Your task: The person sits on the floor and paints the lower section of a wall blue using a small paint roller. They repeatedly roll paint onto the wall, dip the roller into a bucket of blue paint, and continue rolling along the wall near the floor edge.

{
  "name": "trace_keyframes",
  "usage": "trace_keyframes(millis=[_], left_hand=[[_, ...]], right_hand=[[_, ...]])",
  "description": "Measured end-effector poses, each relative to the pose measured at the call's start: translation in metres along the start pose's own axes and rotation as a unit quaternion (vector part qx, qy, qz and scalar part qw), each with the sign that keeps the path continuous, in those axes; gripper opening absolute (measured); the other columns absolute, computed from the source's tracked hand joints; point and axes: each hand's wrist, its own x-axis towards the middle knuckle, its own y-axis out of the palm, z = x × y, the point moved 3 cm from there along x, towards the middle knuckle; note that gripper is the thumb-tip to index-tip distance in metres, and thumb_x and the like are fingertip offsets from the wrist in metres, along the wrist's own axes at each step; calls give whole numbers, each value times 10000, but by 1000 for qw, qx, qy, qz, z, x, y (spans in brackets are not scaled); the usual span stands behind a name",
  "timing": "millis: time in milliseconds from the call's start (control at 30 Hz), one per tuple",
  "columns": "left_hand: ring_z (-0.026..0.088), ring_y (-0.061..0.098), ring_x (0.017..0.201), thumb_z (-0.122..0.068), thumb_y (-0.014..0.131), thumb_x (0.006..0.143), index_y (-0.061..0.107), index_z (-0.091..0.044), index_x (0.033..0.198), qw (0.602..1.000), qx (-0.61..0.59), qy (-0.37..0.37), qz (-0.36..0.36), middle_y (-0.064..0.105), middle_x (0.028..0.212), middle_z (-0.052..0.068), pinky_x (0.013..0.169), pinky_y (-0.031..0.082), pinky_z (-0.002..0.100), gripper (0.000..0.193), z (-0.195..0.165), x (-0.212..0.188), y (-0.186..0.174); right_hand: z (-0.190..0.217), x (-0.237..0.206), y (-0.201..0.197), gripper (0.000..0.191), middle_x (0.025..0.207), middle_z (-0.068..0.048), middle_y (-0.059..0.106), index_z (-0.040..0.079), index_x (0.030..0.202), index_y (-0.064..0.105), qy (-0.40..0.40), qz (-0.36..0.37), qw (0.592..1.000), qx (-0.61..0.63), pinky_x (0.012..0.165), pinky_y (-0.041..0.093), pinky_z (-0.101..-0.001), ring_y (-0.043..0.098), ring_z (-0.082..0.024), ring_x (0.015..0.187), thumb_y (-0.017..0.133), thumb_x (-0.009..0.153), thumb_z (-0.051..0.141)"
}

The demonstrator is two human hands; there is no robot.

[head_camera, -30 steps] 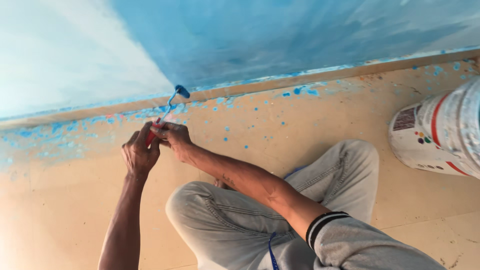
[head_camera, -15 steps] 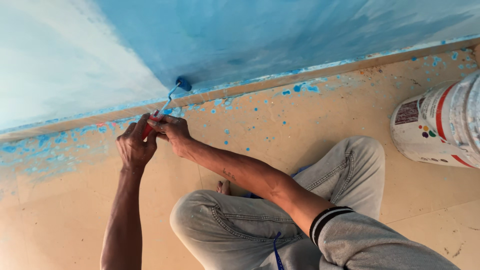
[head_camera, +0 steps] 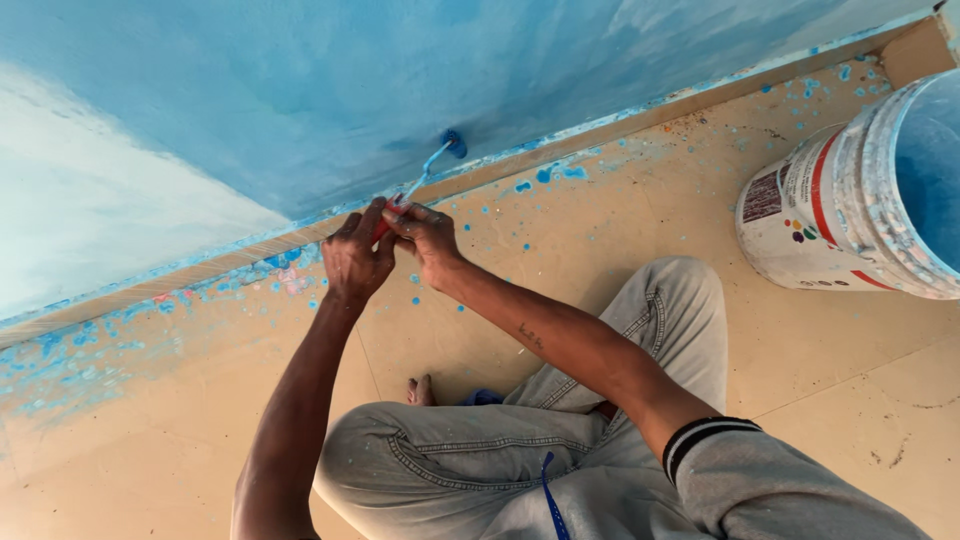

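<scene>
At the bottom of the view, the person sits on the floor (head_camera: 200,440) with knees bent, in grey paint-flecked trousers (head_camera: 560,440) and a grey sleeve with a dark striped cuff. A bare toe shows between the legs. Both forearms stretch forward toward the wall.

Further out, the left hand (head_camera: 355,262) and the right hand (head_camera: 428,238) meet, touching each other, both closed around the red handle of a small roller (head_camera: 452,143). The left hand grips the lower end of the handle with fingers curled; the right hand wraps the handle just above it, its skin dabbed with paint. Only a sliver of red shows between them. From the grip a thin paint-coated wire runs up and to the right to the small blue roller head, which presses against the wall (head_camera: 300,90) just above the skirting (head_camera: 620,120).

To the right, well apart from the hands, a white bucket (head_camera: 820,215) stands on the floor, its inside coated with blue paint and its rim crusted.

The tan floor near the wall is speckled with blue drips, thickest at the left. The tan skirting strip is smeared blue along its top edge. Beyond it the wall is blue across the middle and right, and pale, near white, at the left.
</scene>
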Motion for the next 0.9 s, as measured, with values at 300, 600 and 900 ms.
trace_keyframes(millis=[300, 600, 900], left_hand=[[355, 725, 766, -172, 777, 885, 692, -102, 1317, 998, 43, -53, 0, 737, 975, 171, 659, 580, 439, 446, 41, -51, -58], [327, 736, 760, -174, 789, 915, 703, -97, 1311, 989, 87, -122, 15, 737, 959, 171, 632, 582, 405, 413, 73, -82, -103], [372, 710, 744, -199, 782, 845, 704, -146, 1289, 998, 26, -46, 19, 722, 907, 152, 646, 567, 477, 453, 8, -14, -5]], right_hand=[[-56, -20, 70, 168, 976, -32, 727, 84, 1016, 747, 43, 48, 998, -15, 830, 604, -343, 699, -155, 911, 811, 876, 150], [-80, -40, 126, 252, 985, -87, 746, 43, 1026, 744, 106, 66, 991, -40, 848, 636, -365, 727, -200, 900, 838, 821, 156], [-2, -9, 17, 202, 954, -39, 723, 67, 1014, 749, 14, 18, 1000, -2, 771, 604, -333, 703, -160, 872, 832, 850, 152]])
